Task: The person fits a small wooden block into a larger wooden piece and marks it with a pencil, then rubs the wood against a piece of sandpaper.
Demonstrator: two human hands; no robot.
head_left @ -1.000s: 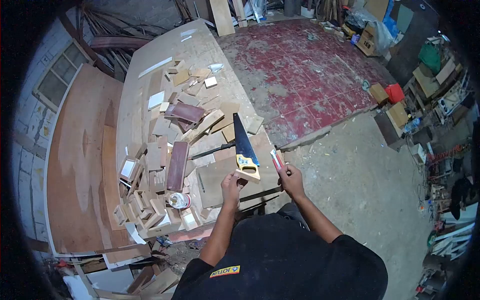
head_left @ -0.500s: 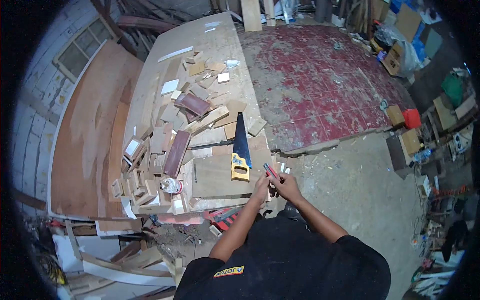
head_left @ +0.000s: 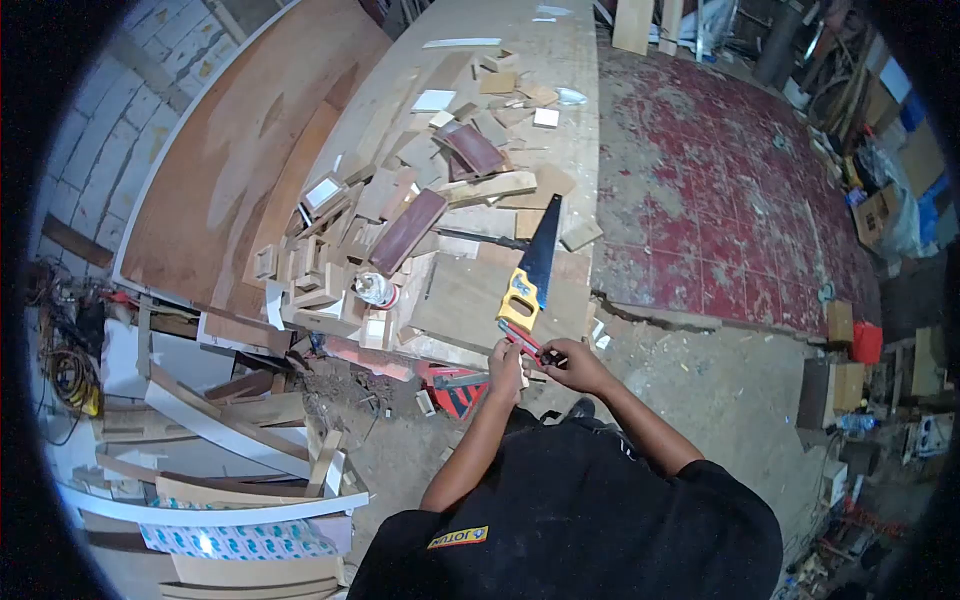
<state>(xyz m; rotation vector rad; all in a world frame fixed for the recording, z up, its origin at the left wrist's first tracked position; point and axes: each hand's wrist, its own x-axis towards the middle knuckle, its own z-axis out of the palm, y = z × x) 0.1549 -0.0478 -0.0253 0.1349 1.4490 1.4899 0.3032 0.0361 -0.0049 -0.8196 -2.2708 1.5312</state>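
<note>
Since half a second ago, your two hands have separated a little, and the red tool has come to lie slantwise between them, close to the saw. Your view has turned also.

The red tool is now just above your left fingers, and its lower end is at your right fingertips. The fingers of your right hand are gripping this end, as it seems. The fingers of your left hand are bent around a pale wood piece, of which only a small part is visible.

The tool looks light and stiff, with a smooth body that could slip a little in dusty fingers; please hold it around its red middle. I cannot tell if its far end is sharp, so keep the left fingertips away from there. The wood piece should be light and hard; take it by its sides.

Beyond your fingers, the saw's yellow handle is very near, on the table.
</note>
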